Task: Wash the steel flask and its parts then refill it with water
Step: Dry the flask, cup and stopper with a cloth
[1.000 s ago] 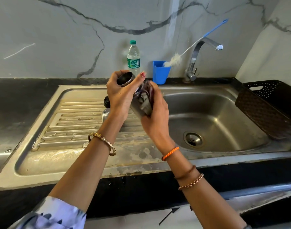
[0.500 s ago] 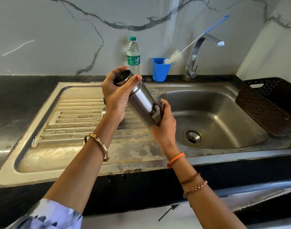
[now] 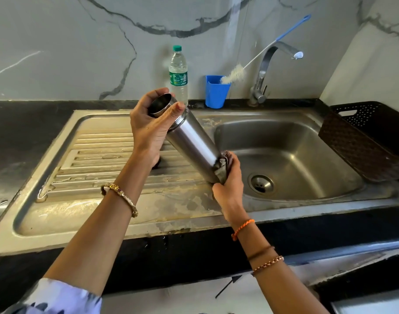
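Presently: steel flask (image 3: pixel 189 141), rigid, wet and likely slippery, tilted above the sink (image 3: pixel 284 155); left hand (image 3: pixel 148 130) curled round its open neck, right hand (image 3: pixel 228 177) pinching a scrubbing pad (image 3: pixel 222 168) against its base.

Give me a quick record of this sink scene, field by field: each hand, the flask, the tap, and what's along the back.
left hand: grips the open neck of the cylindrical steel flask
right hand: holds a grey scrub pad against the flask's base
flask: tilted, mouth up-left, above the steel sink
curved steel tap: no water visible
back ledge: clear plastic bottle, blue cup holding a bottle brush
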